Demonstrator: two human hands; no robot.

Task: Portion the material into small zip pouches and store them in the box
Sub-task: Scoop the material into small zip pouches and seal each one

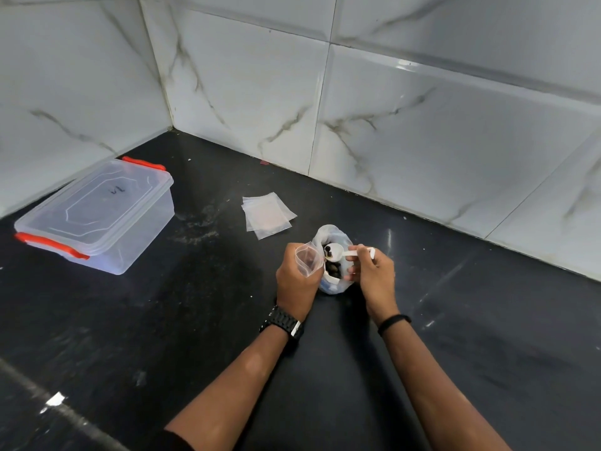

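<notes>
My left hand (294, 281) grips a small clear zip pouch (309, 258) with its mouth held open. My right hand (374, 271) pinches the handle of a white plastic spoon (336, 250) that carries a few dark pieces, its bowl right beside the pouch mouth. Both sit over a clear plastic bag (335, 236) of dark material standing on the black counter. A small stack of empty zip pouches (266, 214) lies just behind the bag. The clear storage box (97, 216) with red clips stands at the left, its lid on.
The black counter (487, 336) runs to a white marble-tiled wall (422, 109) at the back and left, meeting in a corner. Pale dusty smears mark the counter between the box and the pouches. The counter's front edge cuts across the lower left.
</notes>
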